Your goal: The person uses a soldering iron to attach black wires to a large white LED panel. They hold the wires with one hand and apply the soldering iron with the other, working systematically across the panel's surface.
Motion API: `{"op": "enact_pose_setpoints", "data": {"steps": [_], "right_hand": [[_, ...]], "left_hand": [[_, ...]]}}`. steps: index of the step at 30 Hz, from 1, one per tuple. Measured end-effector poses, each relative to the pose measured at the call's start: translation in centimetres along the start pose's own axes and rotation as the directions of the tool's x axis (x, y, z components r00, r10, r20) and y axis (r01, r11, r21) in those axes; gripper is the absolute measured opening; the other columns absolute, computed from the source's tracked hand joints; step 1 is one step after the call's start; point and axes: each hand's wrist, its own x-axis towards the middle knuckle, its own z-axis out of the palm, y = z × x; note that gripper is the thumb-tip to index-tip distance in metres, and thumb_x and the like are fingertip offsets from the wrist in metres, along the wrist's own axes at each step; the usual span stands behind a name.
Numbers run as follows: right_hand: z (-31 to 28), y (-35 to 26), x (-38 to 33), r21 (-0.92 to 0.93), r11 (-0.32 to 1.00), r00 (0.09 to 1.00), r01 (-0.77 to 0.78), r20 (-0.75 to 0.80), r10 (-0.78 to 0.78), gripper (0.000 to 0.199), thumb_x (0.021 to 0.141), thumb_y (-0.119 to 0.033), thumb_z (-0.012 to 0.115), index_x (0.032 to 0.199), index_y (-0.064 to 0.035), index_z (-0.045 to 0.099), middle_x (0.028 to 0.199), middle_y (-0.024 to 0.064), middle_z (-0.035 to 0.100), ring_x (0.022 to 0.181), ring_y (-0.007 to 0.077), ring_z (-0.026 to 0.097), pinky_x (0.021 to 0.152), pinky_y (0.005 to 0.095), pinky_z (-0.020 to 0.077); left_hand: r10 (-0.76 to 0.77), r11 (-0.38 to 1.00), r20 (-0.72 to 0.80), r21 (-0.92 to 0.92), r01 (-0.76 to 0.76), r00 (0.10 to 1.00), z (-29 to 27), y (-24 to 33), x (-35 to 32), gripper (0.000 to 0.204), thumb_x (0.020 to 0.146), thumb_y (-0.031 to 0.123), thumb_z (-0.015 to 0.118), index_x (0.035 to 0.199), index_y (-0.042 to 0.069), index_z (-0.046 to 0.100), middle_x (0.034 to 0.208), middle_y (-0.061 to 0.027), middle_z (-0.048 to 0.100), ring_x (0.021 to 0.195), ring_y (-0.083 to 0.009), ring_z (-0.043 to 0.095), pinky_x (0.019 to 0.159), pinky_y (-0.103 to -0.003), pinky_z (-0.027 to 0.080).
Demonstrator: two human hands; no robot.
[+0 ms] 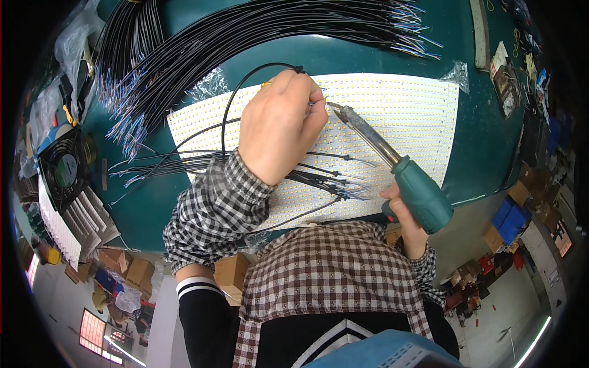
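My left hand (pixel 279 116) is closed in a pinch over the LED board, on a thin black cable (pixel 228 104) that loops up and around it. The cable's thin wire ends sit at my fingertips, partly hidden by them. In my right hand (pixel 407 219) is a green-handled soldering iron (pixel 423 193), its tip close to those fingertips and the board. The white LED board (pixel 402 122), dotted with rows of small yellow LEDs, lies flat on the table. A bunch of black cables (pixel 307 175) with stripped ends rests across it, beside my left sleeve.
Large bundles of black cables (pixel 257 27) with coloured wire ends lie along the far side of the green table (pixel 478 141). At the left are a black fan (pixel 64 168) and a stack of white boards (pixel 92 218). A dark metal holder (pixel 507 89) stands at the far right.
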Motion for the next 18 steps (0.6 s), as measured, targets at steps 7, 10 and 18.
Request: {"op": "enact_pose_setpoints", "data": {"steps": [7,10,18], "right_hand": [[-0.03,-0.37,-0.14,0.061,0.998,0.999,-0.034,-0.027,0.036,0.063,0.08,0.005,0.077,0.136,0.0102,0.048,0.101,0.0152,0.071,0.091,0.0196,0.071,0.086,0.0333,0.0563],[-0.06,-0.36,-0.17,0.074,0.996,0.998,-0.049,-0.034,0.052,0.063,0.08,0.003,0.077,0.136,0.0106,0.048,0.101,0.0154,0.071,0.091,0.02,0.071,0.087,0.0334,0.0561],[0.52,-0.87,-0.13,0.086,0.994,0.997,-0.061,-0.045,0.065,0.032,0.088,-0.011,0.071,0.112,0.006,0.058,0.097,0.0142,0.067,0.088,0.0233,0.068,0.083,0.0381,0.0562]], "left_hand": [[0.005,1.0,0.0,-0.001,-0.005,1.0,0.08,0.02,0.04,0.011,0.082,0.003,0.071,0.088,0.003,0.061,0.081,-0.0065,0.059,0.072,-0.0183,0.061,0.064,-0.029,0.051],[-0.011,1.0,0.01,-0.006,0.011,1.0,0.03,0.14,0.07,0.011,0.082,0.003,0.071,0.087,0.003,0.061,0.081,-0.0066,0.058,0.071,-0.0184,0.061,0.064,-0.029,0.051],[-0.002,1.0,0.011,-0.014,0.002,1.0,-0.26,-0.03,0.06,0.011,0.081,0.003,0.071,0.087,0.003,0.061,0.08,-0.0071,0.058,0.071,-0.0189,0.061,0.063,-0.03,0.051]]}}
